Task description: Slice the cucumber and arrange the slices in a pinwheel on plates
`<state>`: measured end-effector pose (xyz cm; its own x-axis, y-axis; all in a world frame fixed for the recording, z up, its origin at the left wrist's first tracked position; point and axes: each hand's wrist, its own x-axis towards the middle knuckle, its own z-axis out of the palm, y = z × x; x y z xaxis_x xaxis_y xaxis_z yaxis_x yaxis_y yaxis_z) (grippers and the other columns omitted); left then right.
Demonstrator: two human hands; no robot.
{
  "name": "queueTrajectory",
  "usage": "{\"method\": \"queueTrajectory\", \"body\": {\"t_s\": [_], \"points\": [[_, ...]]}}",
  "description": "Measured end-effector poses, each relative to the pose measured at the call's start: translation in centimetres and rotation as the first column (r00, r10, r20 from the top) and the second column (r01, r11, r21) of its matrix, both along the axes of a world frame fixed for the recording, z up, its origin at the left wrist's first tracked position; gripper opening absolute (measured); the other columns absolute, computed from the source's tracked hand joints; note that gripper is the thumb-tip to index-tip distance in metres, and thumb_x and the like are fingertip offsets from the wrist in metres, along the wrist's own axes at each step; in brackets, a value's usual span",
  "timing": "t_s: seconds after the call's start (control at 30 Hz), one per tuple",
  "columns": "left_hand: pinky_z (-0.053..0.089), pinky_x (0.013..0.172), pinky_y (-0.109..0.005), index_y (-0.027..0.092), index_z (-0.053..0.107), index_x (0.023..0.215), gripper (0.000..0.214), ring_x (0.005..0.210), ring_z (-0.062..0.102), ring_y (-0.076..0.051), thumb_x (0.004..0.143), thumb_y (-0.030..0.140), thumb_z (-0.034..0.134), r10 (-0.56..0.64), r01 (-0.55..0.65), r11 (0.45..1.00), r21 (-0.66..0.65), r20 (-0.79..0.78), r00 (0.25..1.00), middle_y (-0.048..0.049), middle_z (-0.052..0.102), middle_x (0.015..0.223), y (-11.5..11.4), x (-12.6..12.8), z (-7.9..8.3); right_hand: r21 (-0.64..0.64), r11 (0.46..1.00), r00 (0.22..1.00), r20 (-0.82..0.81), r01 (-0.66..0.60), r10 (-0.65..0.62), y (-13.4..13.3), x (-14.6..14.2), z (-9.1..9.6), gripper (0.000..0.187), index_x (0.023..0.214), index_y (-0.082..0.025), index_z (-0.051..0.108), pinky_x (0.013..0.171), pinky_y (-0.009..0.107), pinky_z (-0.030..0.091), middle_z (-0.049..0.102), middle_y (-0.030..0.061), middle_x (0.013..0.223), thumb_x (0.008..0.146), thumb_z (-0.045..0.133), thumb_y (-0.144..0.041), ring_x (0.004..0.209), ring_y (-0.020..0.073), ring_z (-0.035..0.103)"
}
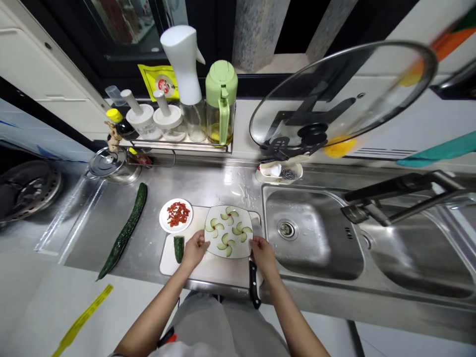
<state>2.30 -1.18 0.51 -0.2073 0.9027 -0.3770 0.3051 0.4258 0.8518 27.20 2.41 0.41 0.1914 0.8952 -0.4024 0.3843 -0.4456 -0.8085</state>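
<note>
A white square plate [238,248] with cucumber slices [228,230] laid out in pinwheel shapes rests on the pale cutting board [208,267]. My left hand [194,250] grips the plate's left edge and my right hand [262,253] grips its right edge. A short cucumber end [179,248] lies on the board just left of my left hand. A black-handled knife [254,285] lies on the board under my right wrist. A small round dish of red berries [176,214] sits behind the board's left corner.
A whole cucumber [124,230] lies on the steel counter to the left. A steel sink [312,233] with a faucet [401,198] is on the right. Behind stand a condiment rack [178,141], a glass pot lid [334,99], and a small lidded pot [109,163].
</note>
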Motion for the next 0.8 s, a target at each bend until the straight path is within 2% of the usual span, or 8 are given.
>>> {"method": "queueTrajectory", "body": {"t_s": [0.17,0.37,0.5,0.6,0.7,0.8], "points": [[0.037,0.055,-0.021,0.018,0.064,0.103,0.038,0.055,0.044,-0.01,0.071,0.037,0.063,0.009,-0.01,1.0,0.017,0.026,1.0,0.0047,0.048,0.062,-0.1,-0.3,2.1,-0.018,1.0,0.979,-0.204,0.007,-0.01,-0.1,-0.3,2.1,0.035,0.074,-0.017,0.066,0.05,0.025,0.037,0.06,0.0009,0.055,0.069,0.056,-0.05,0.054,0.0152,0.052],[0.033,0.054,-0.02,0.016,0.063,0.099,0.037,0.055,0.04,-0.008,0.069,0.036,0.066,0.043,-0.047,0.998,0.031,0.117,0.992,0.0053,0.044,0.062,-0.2,-0.4,5.0,-0.037,0.998,0.864,-0.5,0.053,-0.065,-0.2,-0.7,5.2,0.027,0.07,-0.018,0.064,0.056,0.025,0.04,0.061,-0.0012,0.059,0.06,0.069,-0.042,0.056,0.0141,0.053],[0.03,0.053,-0.019,0.014,0.062,0.099,0.043,0.054,0.037,-0.007,0.066,0.039,0.069,0.073,-0.085,0.995,0.046,0.211,0.975,0.0063,0.041,0.062,-0.4,-0.3,6.8,-0.05,0.996,0.799,-0.594,0.08,-0.094,-0.4,-1.2,7.8,0.029,0.078,-0.02,0.064,0.063,0.027,0.045,0.064,-0.0013,0.066,0.057,0.075,-0.036,0.065,0.0164,0.058],[0.03,0.052,-0.019,0.014,0.063,0.1,0.047,0.053,0.038,-0.008,0.063,0.042,0.071,0.091,-0.107,0.993,0.056,0.23,0.969,0.0054,0.045,0.062,-0.6,-0.3,7.7,-0.075,0.993,0.732,-0.672,0.089,-0.116,-0.8,-1.8,9.3,0.035,0.088,-0.023,0.06,0.066,0.028,0.048,0.067,-0.0019,0.076,0.058,0.077,-0.033,0.069,0.017,0.062],[0.034,0.054,-0.02,0.015,0.065,0.098,0.046,0.055,0.043,-0.009,0.061,0.042,0.073,0.113,-0.133,0.988,0.083,0.21,0.971,0.0033,0.051,0.063,-0.7,-0.3,8.2,-0.129,0.988,0.653,-0.742,0.085,-0.154,-1.4,-2.5,9.9,0.044,0.098,-0.026,0.054,0.067,0.03,0.05,0.069,-0.0017,0.087,0.06,0.076,-0.032,0.074,0.0179,0.064],[0.035,0.054,-0.02,0.015,0.066,0.095,0.044,0.056,0.046,-0.01,0.061,0.042,0.073,0.12,-0.141,0.985,0.104,0.185,0.975,0.0024,0.053,0.063,-0.7,-0.3,8.4,-0.169,0.981,0.587,-0.786,0.1,-0.195,-1.9,-3.0,9.7,0.054,0.106,-0.028,0.048,0.068,0.031,0.052,0.067,-0.0005,0.098,0.061,0.077,-0.029,0.083,0.0196,0.065]]}}
